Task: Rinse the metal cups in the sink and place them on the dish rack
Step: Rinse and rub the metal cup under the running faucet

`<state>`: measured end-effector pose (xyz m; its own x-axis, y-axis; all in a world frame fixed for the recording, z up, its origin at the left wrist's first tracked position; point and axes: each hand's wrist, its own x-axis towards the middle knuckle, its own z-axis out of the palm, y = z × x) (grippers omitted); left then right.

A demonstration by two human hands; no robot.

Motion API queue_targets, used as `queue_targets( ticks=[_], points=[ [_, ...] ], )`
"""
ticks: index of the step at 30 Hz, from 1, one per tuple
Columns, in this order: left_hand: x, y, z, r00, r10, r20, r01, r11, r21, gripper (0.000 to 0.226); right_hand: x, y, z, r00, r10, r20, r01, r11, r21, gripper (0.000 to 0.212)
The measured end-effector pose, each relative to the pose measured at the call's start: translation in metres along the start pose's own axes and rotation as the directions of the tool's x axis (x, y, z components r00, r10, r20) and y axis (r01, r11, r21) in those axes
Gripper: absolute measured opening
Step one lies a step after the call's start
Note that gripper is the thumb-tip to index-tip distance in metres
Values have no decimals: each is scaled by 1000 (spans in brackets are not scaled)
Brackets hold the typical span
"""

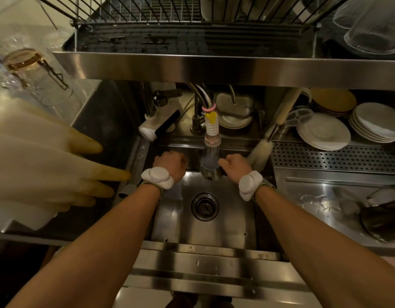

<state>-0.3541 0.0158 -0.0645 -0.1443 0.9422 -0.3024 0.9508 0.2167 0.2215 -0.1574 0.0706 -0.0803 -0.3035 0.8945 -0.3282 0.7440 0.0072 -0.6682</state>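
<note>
Right hand (235,163) at faucet, fingers curled round small shiny steel cup (211,173), holding it under clear plastic faucet nozzle (212,138), over back of stainless sink basin (232,223). Left hand (169,163) closed in loose fist beside it; whether it grips anything, cannot tell. Cup likely light, rigid, slick when wet: grip round wall, not rim. Basin otherwise bare, round drain strainer (205,206) in middle. Black wire dish rack (147,16) overhead, clear ribbed glasses (374,30) at its right. White plates (323,132) stacked on right shelf
</note>
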Motion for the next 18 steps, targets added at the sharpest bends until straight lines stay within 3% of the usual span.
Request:
queue_targets(
  ticks=[18],
  points=[
    [-4, 9, -4, 1000, 15, 26, -16, 1000, 19, 28, -1, 5, -5, 1000, -2, -3, 2, 1000, 20, 42]
  ],
)
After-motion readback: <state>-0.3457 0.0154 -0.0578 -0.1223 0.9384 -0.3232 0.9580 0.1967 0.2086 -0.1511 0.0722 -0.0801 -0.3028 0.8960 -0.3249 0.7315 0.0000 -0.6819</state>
